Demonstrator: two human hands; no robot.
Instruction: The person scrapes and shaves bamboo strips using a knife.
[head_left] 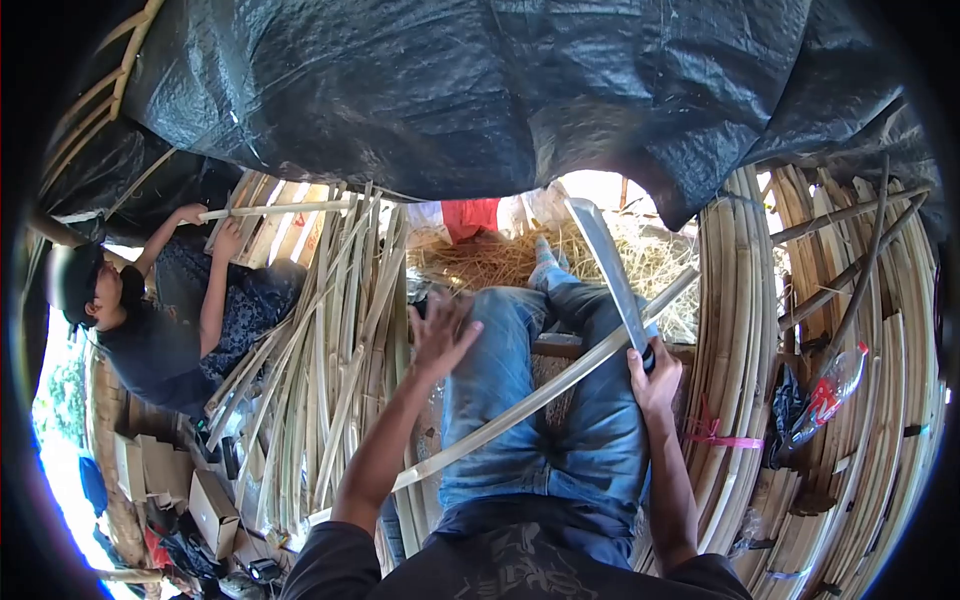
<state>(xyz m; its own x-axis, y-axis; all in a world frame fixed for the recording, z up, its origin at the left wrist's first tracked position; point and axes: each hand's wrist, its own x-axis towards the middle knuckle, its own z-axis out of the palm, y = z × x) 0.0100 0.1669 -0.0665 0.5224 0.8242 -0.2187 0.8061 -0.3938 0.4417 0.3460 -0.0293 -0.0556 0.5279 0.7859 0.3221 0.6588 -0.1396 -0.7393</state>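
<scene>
The person sat with a long pale strip (545,394) slanting across the legs (490,350) and passing under the left arm (385,440). The right hand (657,375) was curled round the handle of a big knife (610,265), which crossed the strip. The left hand (440,337) had its fingers spread wide and held nothing. It seemed to be the step of working the strip with the knife, and the next move seemed to need the left hand to steady the strip. A clear bottle (842,395) was at the right; nobody could tell what was inside. Boxes (213,512) stood at the left, their insides hidden.
</scene>
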